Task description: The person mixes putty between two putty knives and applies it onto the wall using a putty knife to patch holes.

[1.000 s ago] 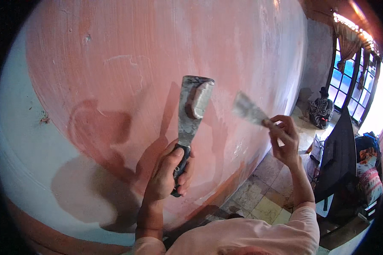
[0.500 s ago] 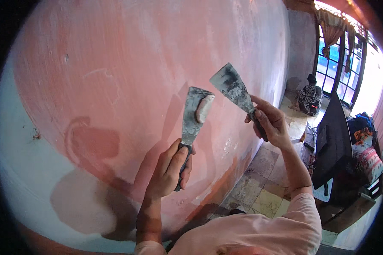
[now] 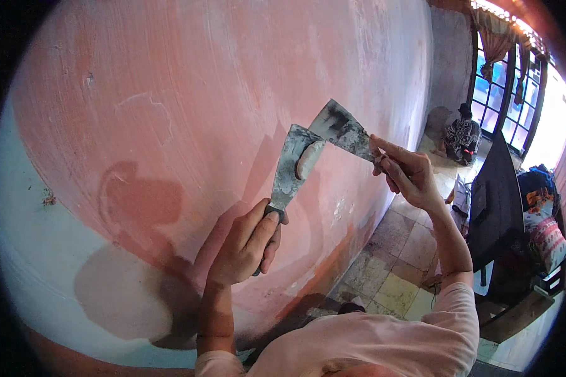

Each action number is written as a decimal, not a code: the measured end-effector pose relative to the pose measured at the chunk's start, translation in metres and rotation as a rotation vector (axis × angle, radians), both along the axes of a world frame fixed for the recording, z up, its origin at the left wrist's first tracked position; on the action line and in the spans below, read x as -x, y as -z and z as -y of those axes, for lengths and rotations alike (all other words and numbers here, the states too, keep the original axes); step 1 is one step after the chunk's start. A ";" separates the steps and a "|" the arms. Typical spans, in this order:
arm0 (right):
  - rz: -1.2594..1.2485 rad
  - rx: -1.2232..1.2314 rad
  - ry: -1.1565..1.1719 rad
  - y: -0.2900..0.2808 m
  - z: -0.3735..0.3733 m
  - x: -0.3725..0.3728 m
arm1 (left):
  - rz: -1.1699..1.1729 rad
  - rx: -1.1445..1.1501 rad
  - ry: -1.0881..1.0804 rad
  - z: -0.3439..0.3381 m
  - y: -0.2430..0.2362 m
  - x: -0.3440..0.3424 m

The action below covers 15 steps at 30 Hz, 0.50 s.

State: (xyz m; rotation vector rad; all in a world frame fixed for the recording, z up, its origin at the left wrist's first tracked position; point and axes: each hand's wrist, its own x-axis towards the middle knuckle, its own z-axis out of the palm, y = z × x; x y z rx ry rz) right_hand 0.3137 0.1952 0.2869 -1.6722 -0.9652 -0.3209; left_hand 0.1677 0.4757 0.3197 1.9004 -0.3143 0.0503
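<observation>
Where the two blades stood apart half a second ago, the right scraper (image 3: 346, 131) now meets the left scraper (image 3: 287, 171) at its top corner, though actual contact is hard to tell. That puts the right blade just beside the pale lump of paste (image 3: 309, 161), which sits on the left blade. The left hand (image 3: 242, 246) is closed around its handle; the right hand (image 3: 411, 178) grips its scraper between thumb and fingers, before the pink wall (image 3: 201, 135).

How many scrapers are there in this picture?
2. One scraper is in the left hand, bearing a pale lump; the other scraper is in the right hand. Others could be hidden from view.
</observation>
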 end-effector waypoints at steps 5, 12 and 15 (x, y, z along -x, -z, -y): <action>0.068 0.047 0.047 0.001 -0.002 0.003 | -0.034 -0.028 0.004 -0.001 0.000 -0.002; 0.075 0.095 0.039 0.010 -0.013 0.005 | -0.124 -0.020 -0.039 0.001 -0.005 -0.004; 0.059 0.105 0.045 0.014 -0.011 0.007 | -0.148 0.049 0.010 0.000 0.003 -0.010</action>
